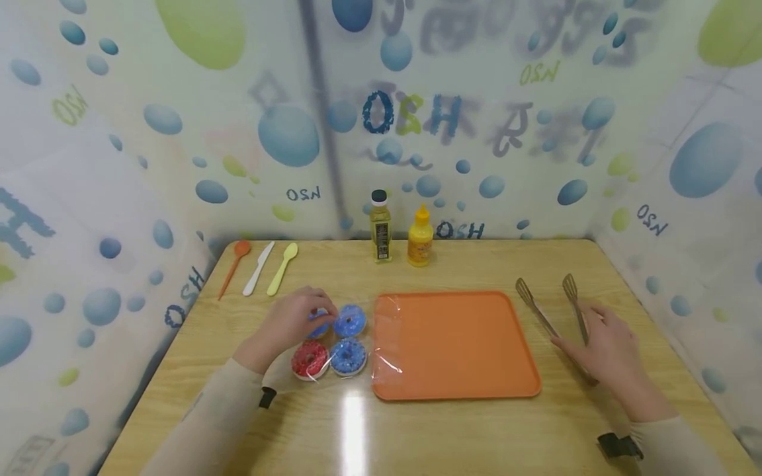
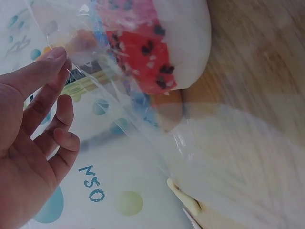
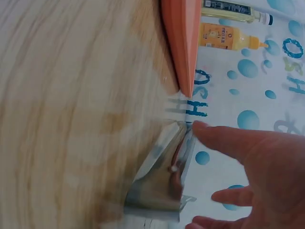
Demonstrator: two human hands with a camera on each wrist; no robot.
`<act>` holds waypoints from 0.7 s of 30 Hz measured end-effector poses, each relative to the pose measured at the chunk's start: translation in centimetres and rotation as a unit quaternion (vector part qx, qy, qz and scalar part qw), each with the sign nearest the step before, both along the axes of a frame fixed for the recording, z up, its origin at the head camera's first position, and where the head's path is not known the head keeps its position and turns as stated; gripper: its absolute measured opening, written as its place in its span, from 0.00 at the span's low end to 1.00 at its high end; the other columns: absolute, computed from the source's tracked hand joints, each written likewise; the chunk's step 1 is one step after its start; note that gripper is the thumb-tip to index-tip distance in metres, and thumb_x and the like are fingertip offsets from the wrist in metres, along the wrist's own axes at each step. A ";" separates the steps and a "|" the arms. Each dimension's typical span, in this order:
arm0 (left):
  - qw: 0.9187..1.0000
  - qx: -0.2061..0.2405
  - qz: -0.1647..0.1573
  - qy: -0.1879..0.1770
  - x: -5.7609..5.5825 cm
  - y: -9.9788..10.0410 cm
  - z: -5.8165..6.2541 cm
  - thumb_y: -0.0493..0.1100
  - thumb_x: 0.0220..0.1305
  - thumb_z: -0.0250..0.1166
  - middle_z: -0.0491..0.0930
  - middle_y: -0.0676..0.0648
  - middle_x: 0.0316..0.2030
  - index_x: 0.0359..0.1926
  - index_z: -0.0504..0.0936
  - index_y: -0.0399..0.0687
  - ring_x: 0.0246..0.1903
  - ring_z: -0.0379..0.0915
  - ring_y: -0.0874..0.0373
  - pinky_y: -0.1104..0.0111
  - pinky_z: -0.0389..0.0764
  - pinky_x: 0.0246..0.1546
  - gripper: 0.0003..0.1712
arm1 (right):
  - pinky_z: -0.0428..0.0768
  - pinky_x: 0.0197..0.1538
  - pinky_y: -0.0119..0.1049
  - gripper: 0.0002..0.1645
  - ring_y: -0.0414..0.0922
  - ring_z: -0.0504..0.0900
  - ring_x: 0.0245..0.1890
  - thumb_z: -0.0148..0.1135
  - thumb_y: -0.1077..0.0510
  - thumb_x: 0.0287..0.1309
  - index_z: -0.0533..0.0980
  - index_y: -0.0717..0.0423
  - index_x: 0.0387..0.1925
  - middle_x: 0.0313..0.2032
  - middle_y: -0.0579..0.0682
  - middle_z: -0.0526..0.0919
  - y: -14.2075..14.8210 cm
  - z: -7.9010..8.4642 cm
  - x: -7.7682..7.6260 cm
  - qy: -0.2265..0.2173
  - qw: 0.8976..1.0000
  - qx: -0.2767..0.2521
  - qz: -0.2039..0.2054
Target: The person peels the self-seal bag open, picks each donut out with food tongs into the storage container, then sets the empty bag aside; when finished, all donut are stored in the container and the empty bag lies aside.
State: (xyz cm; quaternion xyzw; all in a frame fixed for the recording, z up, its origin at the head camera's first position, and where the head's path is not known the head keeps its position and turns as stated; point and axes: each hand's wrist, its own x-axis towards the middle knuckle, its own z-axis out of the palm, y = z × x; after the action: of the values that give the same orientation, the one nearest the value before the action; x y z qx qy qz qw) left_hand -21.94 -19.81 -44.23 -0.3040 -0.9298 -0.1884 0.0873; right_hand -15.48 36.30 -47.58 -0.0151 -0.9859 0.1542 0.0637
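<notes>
Okay, so your left hand [image 1: 296, 317] was over by the donuts, thumb and index finger pinching some clear film [image 2: 183, 145] that lay over the red donut [image 1: 302, 357], other fingers loosely bent. That one sat front left in a little square of four, with blue donuts in the other spots: front right [image 1: 348, 367], back right [image 1: 358, 322] and back left [image 1: 319, 328], that last one partly hidden behind your fingers. Your right hand [image 1: 610, 354] was over the tongs [image 1: 544, 320], fingers relaxed and spread, not wrapped round anything; your thumb was right by one arm, but I couldn't tell if it touched. The tongs lay with their arms spread and slotted heads facing the wall, just right of the orange tray [image 1: 458, 347]. Clear plastic showed on the tray's left end too, no idea if it was the same piece. Behind the tray you had an oil bottle [image 1: 381, 231] and a yellow bottle [image 1: 420, 243], both upright, and at the back left an orange spoon [image 1: 232, 272], white knife [image 1: 258, 270] and light green spoon [image 1: 282, 271].
</notes>
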 end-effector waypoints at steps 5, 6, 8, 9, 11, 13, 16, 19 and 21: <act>1.000 -0.002 0.002 -0.008 -0.2 0.0 -0.1 0.42 0.61 0.77 0.86 0.58 0.36 0.36 0.91 0.57 0.40 0.82 0.53 0.61 0.83 0.41 0.04 | 0.66 0.55 0.78 0.66 0.84 0.65 0.57 0.68 0.31 0.61 0.53 0.81 0.73 0.62 0.88 0.62 1.4 -0.1 0.1 -0.085 0.996 -0.008 0.006; 1.000 -0.003 0.002 -0.010 -0.2 0.0 -0.1 0.42 0.61 0.77 0.86 0.58 0.36 0.36 0.91 0.57 0.40 0.82 0.53 0.61 0.83 0.41 0.04 | 0.67 0.56 0.77 0.67 0.83 0.65 0.57 0.67 0.31 0.62 0.52 0.83 0.72 0.61 0.89 0.62 1.6 -0.2 0.1 -0.096 0.995 -0.014 0.010; 1.000 -0.003 0.002 -0.013 -0.2 0.0 -0.2 0.42 0.61 0.77 0.86 0.58 0.36 0.36 0.91 0.57 0.40 0.82 0.53 0.61 0.83 0.40 0.04 | 0.70 0.56 0.76 0.66 0.83 0.67 0.56 0.65 0.31 0.64 0.51 0.86 0.71 0.60 0.90 0.62 1.8 -0.2 0.0 -0.113 0.993 -0.028 0.017; 1.000 -0.003 0.002 -0.013 -0.2 0.0 -0.2 0.42 0.61 0.77 0.86 0.59 0.36 0.36 0.91 0.57 0.39 0.82 0.53 0.61 0.82 0.40 0.04 | 0.71 0.56 0.75 0.65 0.83 0.68 0.56 0.64 0.33 0.65 0.51 0.87 0.70 0.59 0.90 0.63 1.9 -0.3 0.0 -0.117 0.992 -0.035 0.020; 1.000 -0.004 0.003 -0.011 -0.2 -0.1 -0.2 0.42 0.61 0.77 0.86 0.59 0.36 0.36 0.91 0.57 0.39 0.82 0.53 0.62 0.82 0.39 0.04 | 0.72 0.55 0.74 0.61 0.82 0.70 0.55 0.64 0.36 0.67 0.53 0.88 0.69 0.58 0.90 0.65 1.9 -0.3 -0.1 -0.114 0.992 -0.044 0.022; 1.000 -0.003 0.003 -0.009 -0.2 -0.1 -0.2 0.42 0.61 0.77 0.86 0.59 0.36 0.36 0.91 0.58 0.39 0.82 0.53 0.62 0.82 0.39 0.04 | 0.74 0.54 0.73 0.55 0.81 0.72 0.53 0.65 0.41 0.68 0.56 0.87 0.67 0.56 0.88 0.68 1.9 -0.5 -0.1 -0.100 0.993 -0.055 0.027; 1.000 -0.002 0.004 -0.008 -0.3 -0.1 -0.1 0.43 0.61 0.77 0.86 0.59 0.36 0.36 0.91 0.58 0.39 0.82 0.53 0.61 0.82 0.40 0.04 | 0.74 0.52 0.72 0.45 0.80 0.74 0.52 0.65 0.51 0.68 0.60 0.86 0.66 0.53 0.86 0.72 2.0 -0.9 -0.3 -0.060 0.995 -0.070 0.038; 1.000 -0.003 0.002 -0.011 -0.4 -0.2 -0.1 0.42 0.61 0.77 0.86 0.59 0.36 0.36 0.91 0.58 0.40 0.83 0.53 0.61 0.83 0.41 0.04 | 0.74 0.52 0.72 0.37 0.79 0.74 0.52 0.65 0.59 0.67 0.63 0.84 0.65 0.52 0.85 0.73 2.0 -1.2 -0.3 -0.015 0.995 -0.082 0.054; 1.000 -0.006 0.003 -0.014 -0.3 -0.2 -0.1 0.42 0.61 0.77 0.86 0.59 0.36 0.36 0.91 0.58 0.40 0.83 0.53 0.60 0.83 0.42 0.04 | 0.73 0.51 0.72 0.35 0.79 0.74 0.52 0.65 0.63 0.66 0.64 0.83 0.65 0.53 0.85 0.73 1.7 -1.1 -0.3 0.010 0.994 -0.085 0.067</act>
State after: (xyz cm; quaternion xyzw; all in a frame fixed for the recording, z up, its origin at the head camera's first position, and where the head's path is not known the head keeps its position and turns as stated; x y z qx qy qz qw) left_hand -22.28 -19.97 -44.37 -0.2994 -0.9329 -0.1868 0.0724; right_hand -15.82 38.01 -48.73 0.0474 -0.9674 0.2412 0.0614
